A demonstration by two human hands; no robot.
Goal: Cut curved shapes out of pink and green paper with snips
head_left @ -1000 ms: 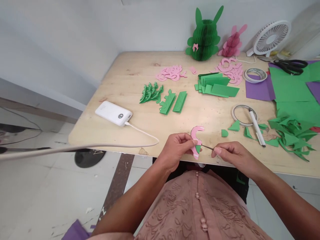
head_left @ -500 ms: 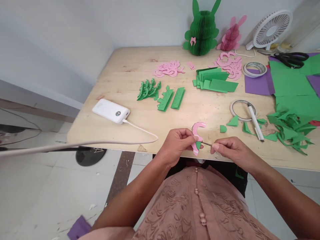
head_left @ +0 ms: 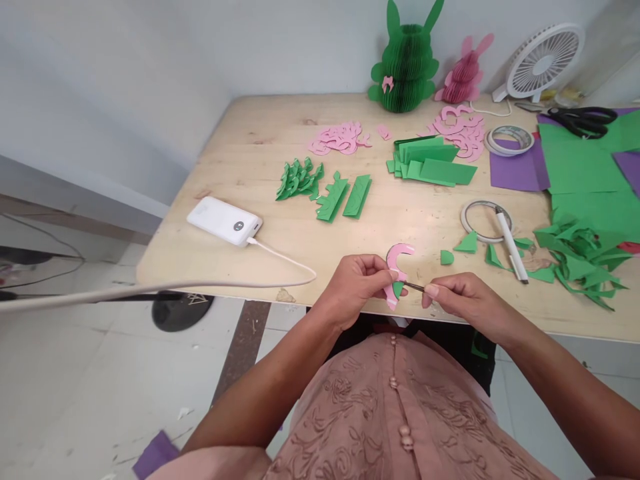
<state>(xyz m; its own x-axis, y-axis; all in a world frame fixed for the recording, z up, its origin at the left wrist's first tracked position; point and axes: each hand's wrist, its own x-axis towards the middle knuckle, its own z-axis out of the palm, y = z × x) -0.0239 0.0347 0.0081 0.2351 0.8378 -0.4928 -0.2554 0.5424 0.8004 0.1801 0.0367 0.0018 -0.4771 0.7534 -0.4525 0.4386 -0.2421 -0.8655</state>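
Observation:
My left hand (head_left: 357,287) is closed on a curved pink paper cutout (head_left: 397,255), pinching it near its middle just over the table's front edge. Short white strips lie across the cutout, and a small green paper piece (head_left: 397,289) sits against its lower part. My right hand (head_left: 453,293) pinches slim dark tweezers (head_left: 414,287). Their tip points left and reaches the cutout beside the green piece. My fingers hide the tweezers' back end and part of the cutout.
Folded green cutouts (head_left: 330,200), pink cutouts (head_left: 340,138) and green strips (head_left: 435,160) lie farther back. A tape roll (head_left: 465,223) with a white pen (head_left: 511,245) and green scraps (head_left: 575,260) are at right. A white power bank (head_left: 224,221) trails a cable leftward.
Hardly anything differs. Both hands keep their grips on the cutout and the tweezers; the whole view has shifted slightly.

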